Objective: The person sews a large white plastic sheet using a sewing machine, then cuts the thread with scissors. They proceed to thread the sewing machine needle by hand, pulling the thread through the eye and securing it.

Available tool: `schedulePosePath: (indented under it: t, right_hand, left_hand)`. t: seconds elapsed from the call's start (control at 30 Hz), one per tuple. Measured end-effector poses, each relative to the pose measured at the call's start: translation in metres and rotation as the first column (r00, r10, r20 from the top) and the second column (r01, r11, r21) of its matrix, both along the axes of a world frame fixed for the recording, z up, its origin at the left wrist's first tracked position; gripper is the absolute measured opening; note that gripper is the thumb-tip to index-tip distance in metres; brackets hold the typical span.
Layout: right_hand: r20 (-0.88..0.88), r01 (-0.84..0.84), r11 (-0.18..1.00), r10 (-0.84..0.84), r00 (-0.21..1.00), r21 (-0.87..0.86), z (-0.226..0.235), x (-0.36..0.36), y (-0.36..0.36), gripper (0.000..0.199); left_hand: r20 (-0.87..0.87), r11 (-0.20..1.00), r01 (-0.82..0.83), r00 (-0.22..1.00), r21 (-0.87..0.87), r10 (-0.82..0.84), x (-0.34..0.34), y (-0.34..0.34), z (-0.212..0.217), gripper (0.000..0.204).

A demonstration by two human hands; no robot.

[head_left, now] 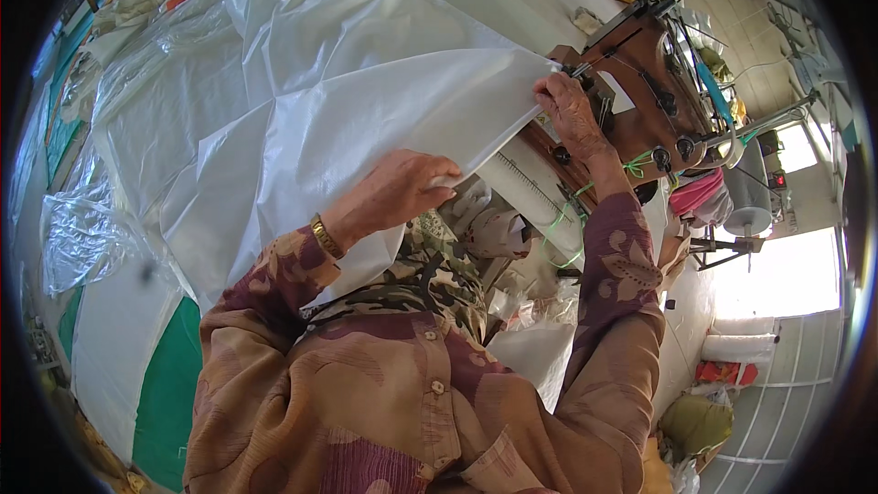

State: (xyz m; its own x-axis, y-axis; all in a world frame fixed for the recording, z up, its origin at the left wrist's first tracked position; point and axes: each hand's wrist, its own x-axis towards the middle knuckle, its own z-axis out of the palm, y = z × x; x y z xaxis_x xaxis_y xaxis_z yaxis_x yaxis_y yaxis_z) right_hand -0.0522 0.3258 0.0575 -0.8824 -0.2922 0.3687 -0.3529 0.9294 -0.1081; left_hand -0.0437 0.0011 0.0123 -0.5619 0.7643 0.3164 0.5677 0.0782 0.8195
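A large glossy white plastic sheet (pixel 366 119) spreads across the left and middle, folded and creased, its near edge running up to a brown sewing machine (pixel 649 82). My left hand (pixel 393 190), with a gold-coloured watch band (pixel 326 236) at the wrist, rests at this edge with thumb and fingers closed on it. Farther right, my right hand (pixel 572 117) grips the sheet's narrow end close beside the machine's needle area. Its bent fingers partly hide the edge there. The exact stitching spot is hidden behind those fingers.
Green threads (pixel 637 163) hang from the machine. A grey cylinder (pixel 750 187) stands to its right, near a bright window (pixel 786 274). White rolls (pixel 739 349) and an olive sack (pixel 697 424) lie at the lower right. Crumpled clear plastic (pixel 87 229) lies at the left.
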Motion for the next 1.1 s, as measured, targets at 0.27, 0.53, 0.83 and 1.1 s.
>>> schedulePosePath:
  t: [0.27,0.53,0.83,1.1]
  right_hand:
    - [-0.346,0.161,0.969,-0.219,0.912,-0.188,-0.035,0.01,-0.011,0.026]
    - [-0.52,0.389,0.877,-0.481,0.706,-0.283,-0.059,0.017,-0.029,0.03]
    - [-0.543,0.4,0.894,-0.443,0.713,-0.203,-0.06,0.017,-0.027,0.024]
    - [-0.491,0.431,0.894,-0.43,0.757,-0.119,-0.055,0.019,-0.029,0.026]
  left_hand:
    - [0.148,0.99,0.097,0.983,0.099,-0.111,0.015,0.027,-0.029,0.026]
    - [0.181,0.992,0.086,0.978,0.09,-0.101,0.016,0.025,-0.044,0.029]
    - [0.275,0.982,0.103,0.951,0.16,-0.145,0.013,0.024,-0.056,0.031]
    - [0.309,0.983,0.079,0.942,0.165,-0.127,0.016,0.025,-0.049,0.032]
